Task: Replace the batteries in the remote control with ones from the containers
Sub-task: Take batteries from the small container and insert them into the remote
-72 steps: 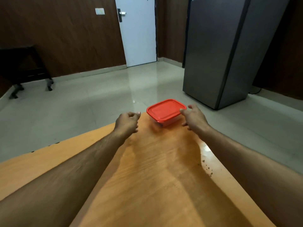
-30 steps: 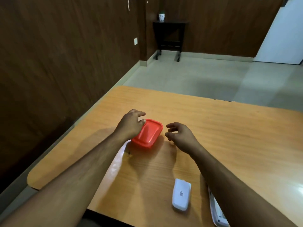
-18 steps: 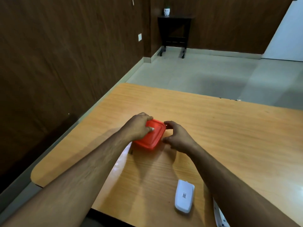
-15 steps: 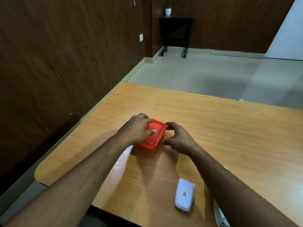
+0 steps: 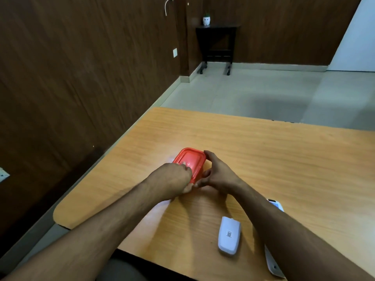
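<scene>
A small container with a red lid (image 5: 190,159) sits on the orange wooden table (image 5: 274,159). My left hand (image 5: 172,179) grips its near left corner, fingers curled over the lid. My right hand (image 5: 217,173) holds its right side, thumb at the far corner and fingers along the near edge. The white remote's battery cover (image 5: 229,235), with a QR sticker, lies near the front edge. The white remote control (image 5: 273,260) lies mostly hidden under my right forearm.
The table's left rounded corner (image 5: 60,216) is close to a dark wood-panelled wall. Tiled floor lies beyond the table. A dark side table (image 5: 217,43) with a small white pot stands at the far wall.
The container was carried from another spot and set down here. In the last half second my left hand slid to the near corner and my right hand closed along the container's right side.
</scene>
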